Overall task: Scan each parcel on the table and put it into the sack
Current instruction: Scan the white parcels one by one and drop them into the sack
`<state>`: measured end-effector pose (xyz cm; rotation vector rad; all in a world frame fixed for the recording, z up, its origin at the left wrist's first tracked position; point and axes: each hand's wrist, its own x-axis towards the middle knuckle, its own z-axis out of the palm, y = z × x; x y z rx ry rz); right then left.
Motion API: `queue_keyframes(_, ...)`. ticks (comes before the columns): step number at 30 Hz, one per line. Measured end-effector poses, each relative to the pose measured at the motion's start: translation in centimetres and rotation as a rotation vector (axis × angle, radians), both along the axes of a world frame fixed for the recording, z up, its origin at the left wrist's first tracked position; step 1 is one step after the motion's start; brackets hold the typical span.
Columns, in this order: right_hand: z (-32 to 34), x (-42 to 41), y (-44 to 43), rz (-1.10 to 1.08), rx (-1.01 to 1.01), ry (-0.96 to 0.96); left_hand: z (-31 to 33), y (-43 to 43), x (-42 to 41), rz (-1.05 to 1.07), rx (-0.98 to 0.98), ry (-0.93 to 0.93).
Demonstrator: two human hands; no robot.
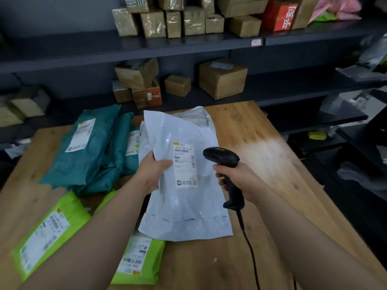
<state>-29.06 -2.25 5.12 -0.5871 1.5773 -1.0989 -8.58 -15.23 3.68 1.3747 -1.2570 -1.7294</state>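
1. Head view: the left hand [154, 172] grips the white parcel [184, 185] by its left edge, thumb on the front face and fingers curled behind it.
2. The white parcel is held above the bench [261, 143], tilted, with its shipping label [185, 164] facing up toward the camera.
3. The right hand [236, 178] is just right of the white parcel, with its fingers wrapped round the handle of a black scanner [222, 158].
4. The scanner head sits close beside the label on the white parcel. Whether the two touch cannot be told.
5. A black cable [249, 243] runs from the scanner handle down past the lower right corner of the white parcel.
6. Two teal parcels [83, 147] lie overlapping on the bench, left of the white parcel.
7. Two green parcels [48, 233] lie on the bench below and left of the white parcel. One of them is partly covered by its lower edge.
8. A grey parcel [196, 118] lies on the bench behind the top of the white parcel.
9. Dark shelves [293, 36] carrying cardboard boxes [222, 78] stand beyond the white parcel.
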Motion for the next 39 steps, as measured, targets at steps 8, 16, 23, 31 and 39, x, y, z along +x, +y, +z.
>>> queue_keyframes(8, 4.3, 3.1, 3.8, 0.081, 0.016, 0.092, -1.6, 5.3, 3.5, 0.153, -0.049, 0.142)
queue_keyframes(16, 6.4, 5.3, 6.1, 0.123, 0.026, 0.141, -2.6, 7.1, 4.0, 0.244, -0.032, 0.177)
queue_keyframes(23, 7.6, 5.1, 7.4, 0.095, 0.057, 0.161, -3.4, 6.8, 4.6, 0.235, -0.012, 0.207)
queue_keyframes(31, 7.6, 4.8, 7.4, 0.090, 0.077, 0.149, -4.0, 6.7, 5.2, 0.237, 0.017, 0.155)
queue_keyframes(39, 6.6, 5.2, 6.8, 0.109, 0.098, 0.128, -4.4, 7.0, 5.7, 0.241, 0.038, 0.133)
